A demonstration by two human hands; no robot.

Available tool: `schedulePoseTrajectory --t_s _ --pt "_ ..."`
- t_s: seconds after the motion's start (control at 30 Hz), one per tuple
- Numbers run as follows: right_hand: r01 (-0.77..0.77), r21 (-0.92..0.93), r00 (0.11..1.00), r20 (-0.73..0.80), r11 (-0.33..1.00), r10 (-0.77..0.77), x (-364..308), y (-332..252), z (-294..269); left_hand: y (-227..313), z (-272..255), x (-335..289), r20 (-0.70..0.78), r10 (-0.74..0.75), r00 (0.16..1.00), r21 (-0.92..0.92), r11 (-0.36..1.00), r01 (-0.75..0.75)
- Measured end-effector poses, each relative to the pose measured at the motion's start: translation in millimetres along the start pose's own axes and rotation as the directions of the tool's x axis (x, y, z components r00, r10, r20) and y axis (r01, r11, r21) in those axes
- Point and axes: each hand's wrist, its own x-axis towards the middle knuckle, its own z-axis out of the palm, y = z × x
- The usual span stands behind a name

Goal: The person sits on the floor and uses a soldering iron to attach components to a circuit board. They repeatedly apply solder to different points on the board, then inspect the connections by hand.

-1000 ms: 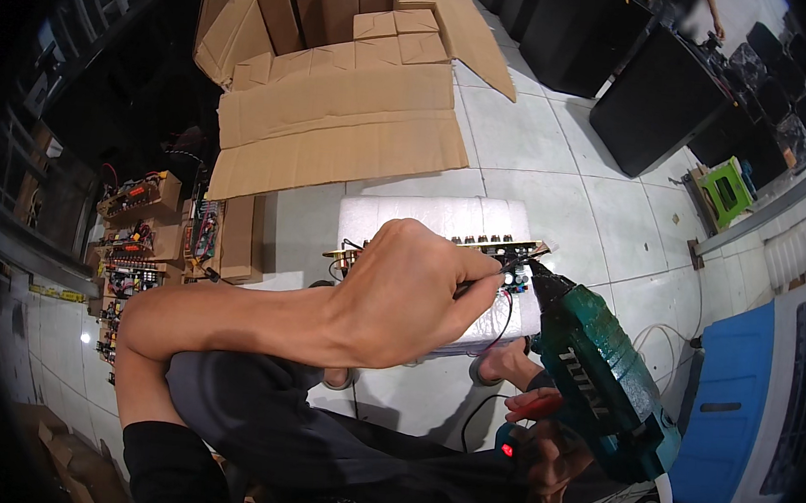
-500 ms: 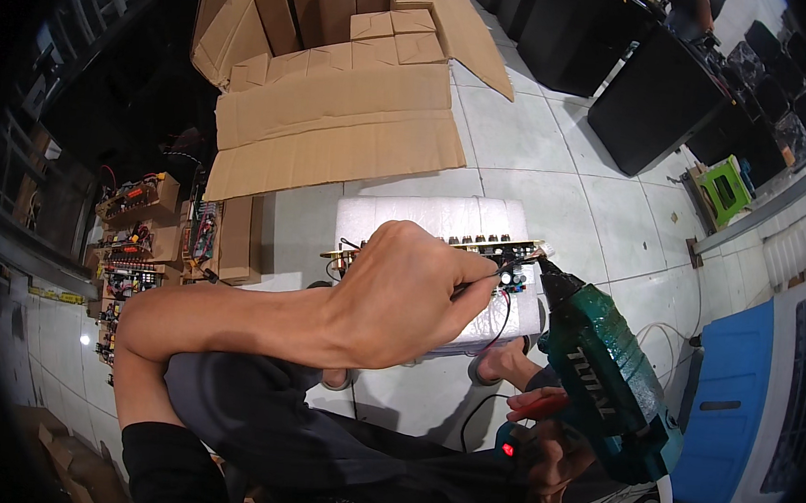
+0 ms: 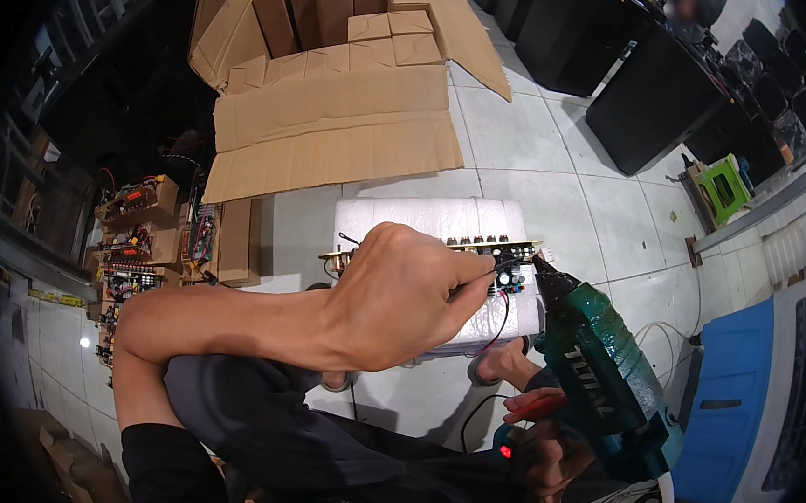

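Green glossy glue gun (image 3: 604, 382) — R hand (image 3: 552, 452) curled round grip, L hand (image 3: 400, 293) pinching thin blk wire (image 3: 507, 267).

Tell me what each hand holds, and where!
The right hand holds the green glue gun by its handle. The left hand seems to pinch a thin dark wire; exactly where is hidden.

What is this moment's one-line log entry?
Left hand: pinches thin dark item at board; right hand: holds glue gun; foam: under board
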Motion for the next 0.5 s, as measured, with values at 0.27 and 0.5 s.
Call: schedulePoseTrajectory --t_s 0.27,0.5 --pt "0.065 -0.044 0.992 0.107 0.997 -0.060 13.9 -1.1 -6.2 0.2 -0.9 0.0 -0.029 0.005 1.000 -0.003 1.000 -0.005" --pt "-0.003 -0.069 1.000 -0.022 0.998 0.001 8.9 -10.7 7.7 -4.7 7.8 -1.8 -0.124 0.062 0.990 0.006 0.998 -0.062"
